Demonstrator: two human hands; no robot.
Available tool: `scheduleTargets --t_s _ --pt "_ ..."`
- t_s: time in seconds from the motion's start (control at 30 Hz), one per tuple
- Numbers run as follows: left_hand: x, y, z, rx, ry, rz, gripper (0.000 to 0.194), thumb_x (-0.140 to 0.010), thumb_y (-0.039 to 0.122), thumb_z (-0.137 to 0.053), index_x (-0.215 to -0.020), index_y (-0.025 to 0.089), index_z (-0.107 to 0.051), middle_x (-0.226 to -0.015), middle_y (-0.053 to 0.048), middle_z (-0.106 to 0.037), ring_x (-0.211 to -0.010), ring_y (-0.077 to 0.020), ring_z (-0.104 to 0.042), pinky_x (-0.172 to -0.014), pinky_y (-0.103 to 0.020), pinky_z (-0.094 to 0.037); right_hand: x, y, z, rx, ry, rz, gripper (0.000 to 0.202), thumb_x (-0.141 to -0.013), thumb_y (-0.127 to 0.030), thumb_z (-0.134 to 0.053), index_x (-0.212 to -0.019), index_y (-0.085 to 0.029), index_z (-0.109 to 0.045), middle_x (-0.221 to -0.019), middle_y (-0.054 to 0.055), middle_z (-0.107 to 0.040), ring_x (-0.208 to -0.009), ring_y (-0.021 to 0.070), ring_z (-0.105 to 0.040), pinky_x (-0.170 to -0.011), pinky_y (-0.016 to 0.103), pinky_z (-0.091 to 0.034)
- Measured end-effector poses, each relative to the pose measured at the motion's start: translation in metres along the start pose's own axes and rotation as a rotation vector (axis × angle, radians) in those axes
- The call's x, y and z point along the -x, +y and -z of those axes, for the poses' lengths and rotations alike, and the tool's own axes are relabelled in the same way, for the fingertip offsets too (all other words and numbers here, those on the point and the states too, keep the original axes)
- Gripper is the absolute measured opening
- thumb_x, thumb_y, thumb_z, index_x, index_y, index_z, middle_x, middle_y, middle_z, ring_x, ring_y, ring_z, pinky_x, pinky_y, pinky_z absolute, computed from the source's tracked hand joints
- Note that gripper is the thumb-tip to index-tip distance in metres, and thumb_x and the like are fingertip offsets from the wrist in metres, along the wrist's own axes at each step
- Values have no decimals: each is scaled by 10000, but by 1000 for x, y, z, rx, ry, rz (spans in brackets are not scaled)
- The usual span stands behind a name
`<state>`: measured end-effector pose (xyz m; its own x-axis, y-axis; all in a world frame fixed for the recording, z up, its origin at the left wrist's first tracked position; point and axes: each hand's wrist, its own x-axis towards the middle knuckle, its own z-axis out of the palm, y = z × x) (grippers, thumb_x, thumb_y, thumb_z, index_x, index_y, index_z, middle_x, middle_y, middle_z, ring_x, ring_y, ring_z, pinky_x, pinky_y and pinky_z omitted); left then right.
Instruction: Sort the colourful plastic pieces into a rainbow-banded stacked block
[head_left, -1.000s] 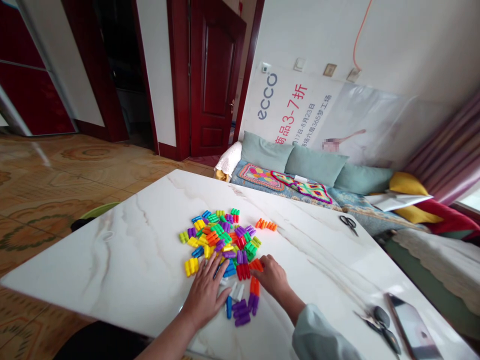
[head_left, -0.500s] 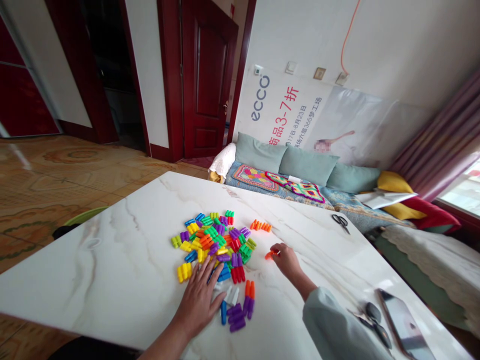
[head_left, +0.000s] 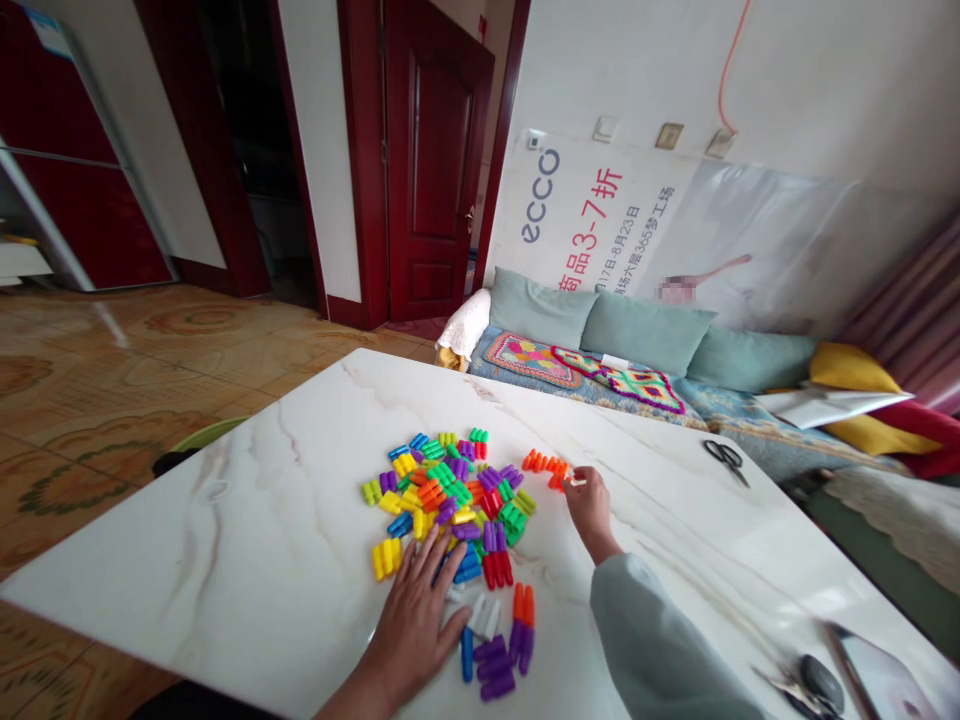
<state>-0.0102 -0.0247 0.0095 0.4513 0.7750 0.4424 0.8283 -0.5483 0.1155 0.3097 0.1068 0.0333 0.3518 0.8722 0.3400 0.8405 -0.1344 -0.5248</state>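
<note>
A pile of colourful plastic pieces (head_left: pixel 453 487), each made of short round-ended tubes joined side by side, lies on the marble-patterned table (head_left: pixel 300 470). My left hand (head_left: pixel 416 615) rests flat with fingers stretched out over the near edge of the pile, touching the blue pieces (head_left: pixel 466 565). To the right of the pile, my right hand (head_left: pixel 590 508) pinches an orange piece (head_left: pixel 559 481), partly covered by the fingertips. That piece is close beside a row of orange pieces (head_left: pixel 541 461). White pieces (head_left: pixel 487 618), purple pieces (head_left: pixel 495 670) and orange-and-purple pieces (head_left: pixel 523 625) lie nearer to me.
Black scissors (head_left: pixel 726 460) lie at the table's far right edge. A phone (head_left: pixel 885 675) and a dark key fob (head_left: pixel 820 683) are at the near right. Beyond the table stands a sofa with cushions (head_left: pixel 649 338); a reddish-brown door (head_left: pixel 435 160) is farther back.
My right hand has moved forward with the orange piece, up to the orange row. My left hand stays flat on the pile. The whole view has shifted slightly.
</note>
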Motion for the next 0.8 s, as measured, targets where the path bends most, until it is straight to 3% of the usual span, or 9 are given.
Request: scheduleTargets --t_s 0.1,0.2,0.33,0.6,0.8 --pt "0 1 1 11 4 2 670 -923 425 -476 -1511 249 -207 -1553 -57 -267 -1419 -299 -230 -1114 -501 -290 18 6 0 -19 29 -6 295 -869 -390 -436 -886 -154 -613 -953 110 -619 -739 185 -586 -666 294 -424" --pt "-1 2 2 13 0 9 669 -925 422 -472 -1512 247 -205 -1548 -61 -278 -1413 -302 -244 -1117 -500 -286 32 10 -1 -43 -3 86 299 -869 -390 -437 -795 -187 -645 -936 82 -632 -788 184 -589 -719 289 -432" --pt "-2 1 1 1 -2 8 658 -931 431 -460 -1511 251 -206 -1554 -54 -265 -1417 -296 -239 -1116 -499 -285 32 8 -9 -37 -16 206 281 -870 -325 -456 -900 -184 -698 -987 79 -642 -900 194 -587 -822 292 -426" --pt "-1 1 1 9 20 1 668 -918 423 -484 -1508 253 -219 -1547 -57 -282 -1416 -299 -239 -1119 -495 -280 26 -5 -19 162 -73 199 310 -890 -338 -505 -1115 -206 -672 -1131 78 -610 -1029 219 -542 -875 330 -384" --pt "-1 1 2 13 2 13 657 -925 409 -472 -1509 247 -219 -1548 -62 -278 -1411 -300 -251 -1122 -502 -272 28 -9 -18 214 -128 224 315 -893 -368 -516 -1144 -234 -650 -1200 85 -577 -1095 235 -489 -879 345 -368"
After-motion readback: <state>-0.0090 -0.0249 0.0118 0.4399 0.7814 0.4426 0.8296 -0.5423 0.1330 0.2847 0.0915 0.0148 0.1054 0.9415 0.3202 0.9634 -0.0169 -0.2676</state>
